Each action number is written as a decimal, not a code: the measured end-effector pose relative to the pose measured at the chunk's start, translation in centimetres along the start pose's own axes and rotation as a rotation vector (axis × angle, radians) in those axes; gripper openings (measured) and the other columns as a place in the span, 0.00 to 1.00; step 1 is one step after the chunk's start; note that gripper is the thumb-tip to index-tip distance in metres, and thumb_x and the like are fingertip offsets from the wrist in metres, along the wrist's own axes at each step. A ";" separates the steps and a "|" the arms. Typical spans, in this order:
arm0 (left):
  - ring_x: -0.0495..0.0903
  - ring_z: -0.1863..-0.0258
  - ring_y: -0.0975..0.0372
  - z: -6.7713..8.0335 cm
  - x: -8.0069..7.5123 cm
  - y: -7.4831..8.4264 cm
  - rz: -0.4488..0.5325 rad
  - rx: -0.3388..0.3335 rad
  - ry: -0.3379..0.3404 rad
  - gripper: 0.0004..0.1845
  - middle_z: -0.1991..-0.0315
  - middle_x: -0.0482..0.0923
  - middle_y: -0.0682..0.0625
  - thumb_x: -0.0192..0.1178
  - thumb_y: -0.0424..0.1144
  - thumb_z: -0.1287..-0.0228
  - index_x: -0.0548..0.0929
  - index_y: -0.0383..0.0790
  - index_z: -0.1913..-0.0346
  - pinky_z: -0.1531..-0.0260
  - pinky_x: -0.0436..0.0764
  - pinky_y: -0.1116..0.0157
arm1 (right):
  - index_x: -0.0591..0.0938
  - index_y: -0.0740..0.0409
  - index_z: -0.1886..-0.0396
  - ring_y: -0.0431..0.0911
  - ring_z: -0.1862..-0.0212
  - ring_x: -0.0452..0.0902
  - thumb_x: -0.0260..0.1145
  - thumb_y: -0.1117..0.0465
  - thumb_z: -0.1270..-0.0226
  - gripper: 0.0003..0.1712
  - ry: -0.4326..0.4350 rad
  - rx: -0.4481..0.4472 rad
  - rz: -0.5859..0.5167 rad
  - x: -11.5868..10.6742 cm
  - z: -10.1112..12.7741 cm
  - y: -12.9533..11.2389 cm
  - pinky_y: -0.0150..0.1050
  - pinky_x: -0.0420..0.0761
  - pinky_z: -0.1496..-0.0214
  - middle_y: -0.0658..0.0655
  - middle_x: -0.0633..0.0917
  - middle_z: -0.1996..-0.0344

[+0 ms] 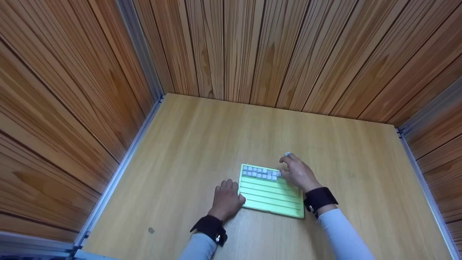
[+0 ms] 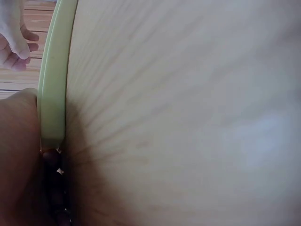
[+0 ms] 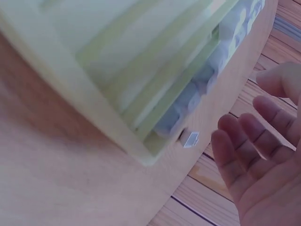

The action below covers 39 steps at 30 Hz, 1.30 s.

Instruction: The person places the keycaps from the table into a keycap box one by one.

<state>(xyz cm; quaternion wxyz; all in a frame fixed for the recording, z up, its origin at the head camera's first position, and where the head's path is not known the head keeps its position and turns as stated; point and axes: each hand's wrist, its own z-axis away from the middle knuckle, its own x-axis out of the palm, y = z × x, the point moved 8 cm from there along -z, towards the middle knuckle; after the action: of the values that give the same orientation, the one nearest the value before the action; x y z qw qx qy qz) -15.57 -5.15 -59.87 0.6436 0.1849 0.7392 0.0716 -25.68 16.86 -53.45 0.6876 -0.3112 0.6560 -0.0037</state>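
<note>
A light green slotted tray (image 1: 270, 196) lies flat on the wooden table. Several small white tiles (image 1: 261, 172) fill its two far rows. My left hand (image 1: 228, 187) rests on the table with straight fingers, its thumb against the tray's left edge (image 2: 52, 75). My right hand (image 1: 287, 164) hovers over the tray's far right corner, fingers relaxed and holding nothing (image 3: 256, 150). One loose white tile (image 3: 190, 139) lies on the table just past that corner, close to the right hand's fingertips (image 1: 287, 154).
The table (image 1: 202, 144) is boxed in by wood-panelled walls (image 1: 274, 50) at the back and on both sides, with metal rails (image 1: 119, 169) along the side edges. A small dark spot (image 1: 151, 230) marks the table at the near left.
</note>
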 end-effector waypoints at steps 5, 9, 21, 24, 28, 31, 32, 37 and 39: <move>0.61 0.67 0.57 -0.1 0.5 -0.3 -0.001 -0.010 -0.013 0.10 0.69 0.59 0.53 0.55 0.46 0.45 0.71 0.43 0.69 0.68 0.62 0.61 | 0.80 0.63 0.43 0.56 0.54 0.80 0.70 0.60 0.36 0.23 0.010 0.014 0.048 -0.5 -0.8 1.0 0.52 0.80 0.55 0.64 0.79 0.47; 0.60 0.67 0.57 0.0 -0.1 0.0 0.013 -0.009 -0.016 0.10 0.69 0.58 0.53 0.55 0.45 0.45 0.71 0.42 0.69 0.68 0.61 0.61 | 0.81 0.65 0.44 0.58 0.54 0.80 0.69 0.59 0.34 0.22 0.038 0.011 0.074 -0.8 -1.6 1.7 0.53 0.81 0.55 0.65 0.79 0.50; 0.60 0.67 0.57 -0.1 0.2 -0.1 0.012 -0.014 -0.056 0.09 0.68 0.59 0.52 0.54 0.45 0.45 0.70 0.43 0.68 0.68 0.59 0.62 | 0.79 0.68 0.39 0.64 0.46 0.76 0.62 0.62 0.29 0.22 -0.021 0.070 0.089 0.3 -3.5 3.5 0.58 0.78 0.46 0.70 0.77 0.47; 0.61 0.67 0.57 -0.1 0.4 -0.2 0.007 -0.014 -0.049 0.10 0.69 0.61 0.51 0.54 0.45 0.45 0.70 0.43 0.69 0.69 0.59 0.61 | 0.78 0.67 0.37 0.65 0.45 0.75 0.62 0.63 0.30 0.23 -0.043 0.083 0.095 0.8 -3.9 3.7 0.59 0.78 0.46 0.70 0.76 0.45; 0.61 0.67 0.56 -0.1 0.7 -0.3 0.000 -0.011 -0.041 0.10 0.69 0.61 0.52 0.55 0.46 0.46 0.70 0.43 0.69 0.69 0.59 0.61 | 0.78 0.65 0.38 0.64 0.45 0.75 0.62 0.64 0.30 0.23 -0.060 0.106 0.091 1.3 -4.2 4.3 0.58 0.78 0.46 0.69 0.76 0.45; 0.61 0.68 0.57 -0.1 0.7 -0.3 0.008 -0.010 -0.035 0.10 0.69 0.61 0.52 0.55 0.46 0.46 0.70 0.43 0.69 0.69 0.60 0.61 | 0.79 0.65 0.39 0.63 0.46 0.76 0.63 0.65 0.31 0.21 -0.075 0.116 0.087 1.5 -4.4 4.6 0.58 0.78 0.45 0.69 0.77 0.47; 0.61 0.68 0.57 -0.2 0.8 -0.3 0.009 -0.011 -0.036 0.10 0.69 0.61 0.52 0.55 0.46 0.46 0.71 0.43 0.69 0.69 0.60 0.61 | 0.80 0.65 0.39 0.63 0.46 0.76 0.63 0.66 0.31 0.21 -0.076 0.117 0.086 1.6 -4.4 4.7 0.58 0.78 0.45 0.68 0.77 0.47; 0.61 0.67 0.56 -0.2 0.7 -0.4 0.008 -0.015 -0.038 0.11 0.69 0.62 0.51 0.56 0.46 0.45 0.72 0.43 0.68 0.68 0.61 0.60 | 0.84 0.66 0.48 0.63 0.48 0.77 0.63 0.73 0.35 0.16 -0.061 0.123 0.052 1.5 -4.6 4.9 0.56 0.78 0.46 0.66 0.80 0.53; 0.61 0.67 0.56 -0.2 0.7 -0.4 0.007 -0.014 -0.033 0.11 0.69 0.62 0.51 0.56 0.46 0.46 0.72 0.43 0.68 0.68 0.61 0.60 | 0.85 0.67 0.53 0.61 0.51 0.78 0.63 0.74 0.35 0.12 -0.043 0.131 0.027 1.4 -4.6 5.0 0.54 0.79 0.48 0.64 0.81 0.57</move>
<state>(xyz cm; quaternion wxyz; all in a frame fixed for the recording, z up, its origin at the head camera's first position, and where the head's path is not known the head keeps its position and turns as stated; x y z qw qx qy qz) -15.89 -5.29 -60.63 0.6567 0.1841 0.7274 0.0758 -31.72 18.40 -56.61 0.7205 -0.2566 0.6435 -0.0307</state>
